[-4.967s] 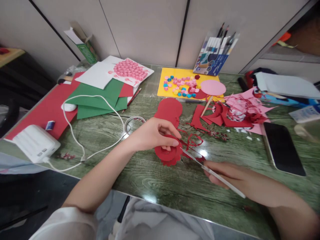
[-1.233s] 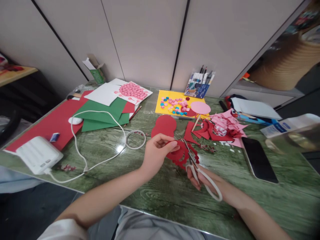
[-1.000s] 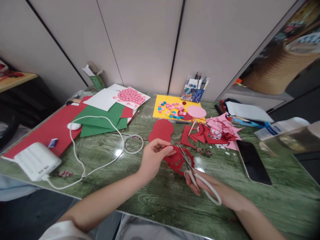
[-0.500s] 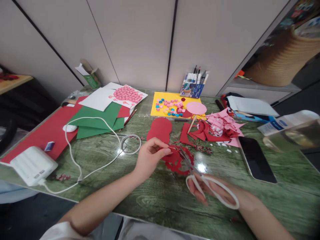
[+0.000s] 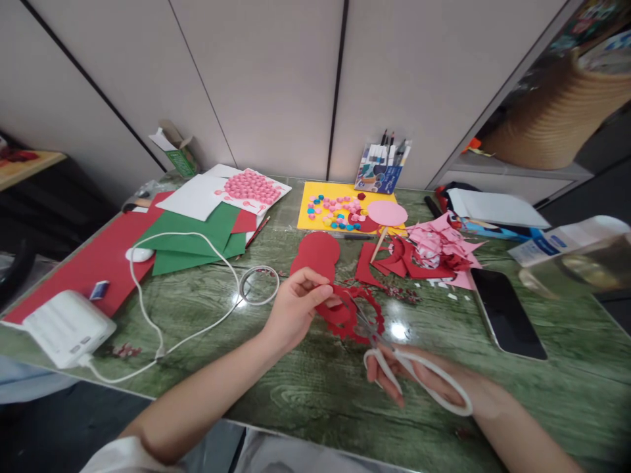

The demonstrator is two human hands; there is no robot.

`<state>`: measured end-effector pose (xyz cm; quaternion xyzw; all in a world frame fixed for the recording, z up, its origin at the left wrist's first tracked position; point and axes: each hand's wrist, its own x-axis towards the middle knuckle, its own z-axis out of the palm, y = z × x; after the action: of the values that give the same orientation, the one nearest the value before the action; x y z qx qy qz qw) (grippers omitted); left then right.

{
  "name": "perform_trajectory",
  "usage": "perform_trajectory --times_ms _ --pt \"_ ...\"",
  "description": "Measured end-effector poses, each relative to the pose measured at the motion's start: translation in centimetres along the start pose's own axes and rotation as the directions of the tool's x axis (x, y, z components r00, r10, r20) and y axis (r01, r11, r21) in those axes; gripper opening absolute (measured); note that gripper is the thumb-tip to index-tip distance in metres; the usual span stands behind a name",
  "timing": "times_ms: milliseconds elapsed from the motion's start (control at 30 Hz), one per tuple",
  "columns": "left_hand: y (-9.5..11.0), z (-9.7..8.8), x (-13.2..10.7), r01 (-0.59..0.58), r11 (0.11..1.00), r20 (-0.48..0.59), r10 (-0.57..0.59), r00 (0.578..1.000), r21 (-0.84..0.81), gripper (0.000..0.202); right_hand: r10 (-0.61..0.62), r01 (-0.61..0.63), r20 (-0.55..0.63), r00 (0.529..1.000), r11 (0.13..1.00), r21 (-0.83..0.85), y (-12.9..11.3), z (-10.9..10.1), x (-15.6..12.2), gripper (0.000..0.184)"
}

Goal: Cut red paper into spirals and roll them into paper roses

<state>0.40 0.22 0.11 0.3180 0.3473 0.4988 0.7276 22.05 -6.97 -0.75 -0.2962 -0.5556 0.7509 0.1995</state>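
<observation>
My left hand (image 5: 296, 305) pinches a piece of red paper (image 5: 340, 315) between thumb and fingers above the table. A scalloped, ring-like strip of the paper curls off to its right. White-handled scissors (image 5: 424, 378) are in my right hand (image 5: 394, 378), its fingers through the loops and the blades parted at the paper. Just beyond my left hand lie red paper circles (image 5: 319, 253), overlapping each other on the green table.
A yellow sheet (image 5: 303, 213) with small paper balls lies at the back. Red and pink scraps (image 5: 428, 246) are piled to the right, near a phone (image 5: 507, 314). A white cable (image 5: 197, 335), a tape roll (image 5: 259, 285) and a power bank (image 5: 66, 325) are on the left.
The red paper has turned slightly in my left hand, and its scalloped strip shows a wider loop. The scissors have shifted a little left, handles somewhat further spread.
</observation>
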Motion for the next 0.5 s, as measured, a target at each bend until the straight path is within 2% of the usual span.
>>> perform_trajectory --times_ms 133,267,500 --pt "-0.5 0.2 -0.4 0.026 0.998 -0.045 -0.028 0.999 -0.059 0.018 -0.019 0.017 -0.074 0.997 0.999 -0.028 0.4 0.9 0.6 0.053" --pt "-0.7 0.6 -0.8 0.022 0.995 -0.057 -0.028 0.998 -0.095 0.016 -0.049 0.047 -0.096 0.994 0.999 -0.029 0.9 1.2 1.0 0.048" --pt "-1.1 0.5 -1.1 -0.036 0.999 -0.106 0.036 0.994 0.005 0.015 0.029 -0.044 -0.12 0.992 0.991 -0.124 1.0 1.3 1.2 0.047"
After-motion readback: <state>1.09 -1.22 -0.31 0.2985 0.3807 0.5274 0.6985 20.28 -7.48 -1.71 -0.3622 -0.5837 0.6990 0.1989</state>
